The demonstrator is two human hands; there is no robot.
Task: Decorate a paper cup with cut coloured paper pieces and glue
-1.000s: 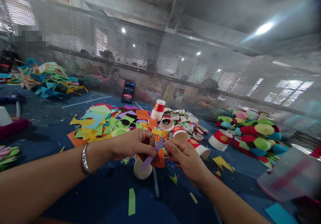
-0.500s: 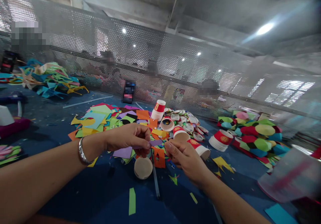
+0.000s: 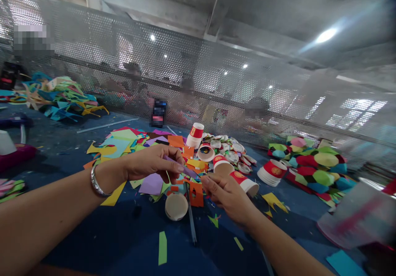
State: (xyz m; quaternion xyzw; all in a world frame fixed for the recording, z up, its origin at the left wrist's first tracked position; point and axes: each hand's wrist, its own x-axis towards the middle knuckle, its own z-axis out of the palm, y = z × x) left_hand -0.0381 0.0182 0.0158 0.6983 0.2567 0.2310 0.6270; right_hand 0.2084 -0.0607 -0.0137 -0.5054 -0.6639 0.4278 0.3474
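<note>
In front of me a narrow strip of purple paper (image 3: 189, 171) spans the gap between my hands. My left hand (image 3: 156, 162), with a silver bangle on its wrist, pinches the strip between thumb and fingers. The thumb and forefinger of my right hand (image 3: 227, 195) are closed at the strip's other end. Below them are a pale round cup (image 3: 176, 207), a clear glue stick (image 3: 191, 218) and a piece of orange paper with a cut-out (image 3: 196, 193). Behind my left hand lies a heap of coloured paper scraps (image 3: 119, 142), and a purple sheet (image 3: 151, 184) sits under it.
Red and white paper cups (image 3: 195, 135) stand and lie beyond my hands, beside a pile of round pieces (image 3: 235, 148). At right are colourful paper shapes (image 3: 321, 166) and a translucent container (image 3: 349, 218). A perforated metal screen (image 3: 185, 61) runs behind the table; people show through it.
My left hand has shifted slightly left and up, with its fingers less curled. More of the purple strip now shows, slanting down toward my right hand, which has barely moved.
</note>
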